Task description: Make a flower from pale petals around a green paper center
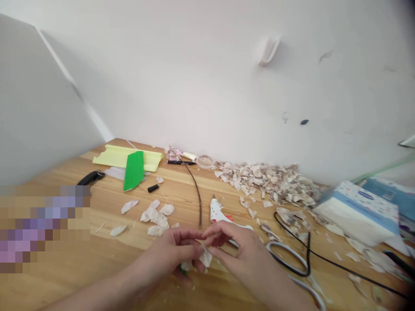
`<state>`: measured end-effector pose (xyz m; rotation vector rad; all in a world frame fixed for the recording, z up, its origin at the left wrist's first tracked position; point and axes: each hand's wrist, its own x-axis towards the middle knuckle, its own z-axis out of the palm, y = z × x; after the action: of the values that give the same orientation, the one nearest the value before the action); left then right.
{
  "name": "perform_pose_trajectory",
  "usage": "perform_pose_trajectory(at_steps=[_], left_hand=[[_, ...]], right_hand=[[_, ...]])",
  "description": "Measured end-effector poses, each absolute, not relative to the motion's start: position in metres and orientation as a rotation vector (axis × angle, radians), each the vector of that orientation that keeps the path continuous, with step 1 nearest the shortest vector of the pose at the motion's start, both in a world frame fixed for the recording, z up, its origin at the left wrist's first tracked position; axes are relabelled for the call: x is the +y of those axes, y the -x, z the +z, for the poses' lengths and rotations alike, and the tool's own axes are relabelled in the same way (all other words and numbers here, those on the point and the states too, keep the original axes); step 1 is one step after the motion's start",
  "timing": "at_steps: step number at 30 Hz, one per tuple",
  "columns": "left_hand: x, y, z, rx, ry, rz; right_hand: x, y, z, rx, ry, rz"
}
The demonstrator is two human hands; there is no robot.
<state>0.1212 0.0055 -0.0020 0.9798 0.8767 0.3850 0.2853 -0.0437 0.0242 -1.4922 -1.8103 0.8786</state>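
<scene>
My left hand is closed on a small pale petal piece, low in the middle of the head view. A bit of green shows beneath its fingers. My right hand is beside it, thumb and fingers curved around the petal's right side; whether they grip it is unclear. Just beyond both hands lies a white glue gun with coloured dots. A thin brown twig points toward the fingers. Loose pale petals are scattered to the left of the twig.
Green paper overlaps yellow paper at the back left. A petal heap lies along the wall. White-handled scissors, a black cable and a tissue pack are on the right. A black-handled cutter lies left.
</scene>
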Motion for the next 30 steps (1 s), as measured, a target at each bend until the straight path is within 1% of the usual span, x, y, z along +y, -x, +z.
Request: perform_pose_trajectory(at_steps=[6, 11, 15, 17, 22, 30], left_hand=[[0.006, -0.121, -0.005, 0.816, -0.862, 0.448], [0.006, -0.119, -0.007, 0.833, -0.622, 0.526], [0.006, -0.115, -0.006, 0.637, -0.458, 0.484], [0.006, -0.113, -0.004, 0.583, -0.443, 0.467], [0.004, -0.113, 0.0, 0.659, -0.49, 0.433], [0.001, -0.114, 0.001, 0.74, -0.577, 0.424]], right_hand=[[-0.039, -0.288, 0.022, -1.735, 1.481, 0.84], [-0.034, -0.306, 0.017, -1.421, 1.455, 0.828], [-0.028, -0.321, 0.015, -1.208, 1.362, 0.869], [-0.026, -0.325, 0.016, -1.13, 1.336, 0.903], [-0.026, -0.328, 0.023, -0.971, 1.315, 0.951], [-0.031, -0.33, 0.025, -0.924, 1.268, 0.976]])
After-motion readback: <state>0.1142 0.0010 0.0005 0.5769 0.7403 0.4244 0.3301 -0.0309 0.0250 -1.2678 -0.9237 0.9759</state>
